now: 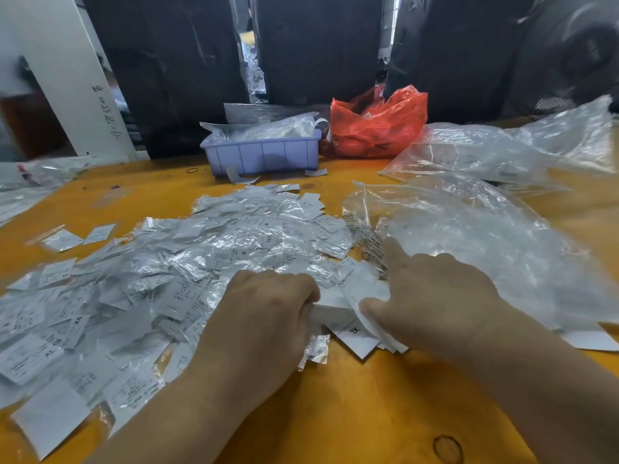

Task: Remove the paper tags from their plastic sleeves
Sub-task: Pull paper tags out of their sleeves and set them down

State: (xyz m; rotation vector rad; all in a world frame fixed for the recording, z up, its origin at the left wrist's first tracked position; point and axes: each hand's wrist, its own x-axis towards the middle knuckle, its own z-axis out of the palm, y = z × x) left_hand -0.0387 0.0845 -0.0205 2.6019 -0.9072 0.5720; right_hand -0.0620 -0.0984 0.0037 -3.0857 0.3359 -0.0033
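Both hands worked at the near middle of the bench, meeting over a small white stack of tags. The left hand had its fingers curled round the stack's left end; the right hand pinched a sleeve at the stack's right end with its thumb, the forefinger stretched out toward the far edge. More tags in sleeves lay in a wide pile spreading from the middle to the near left corner, touching the left hand. Just right of the hands lay a big clear bag, with more clear bags toward the far right corner. At the far edge stood a lilac tray holding plastic, and beside it on the right a red bag
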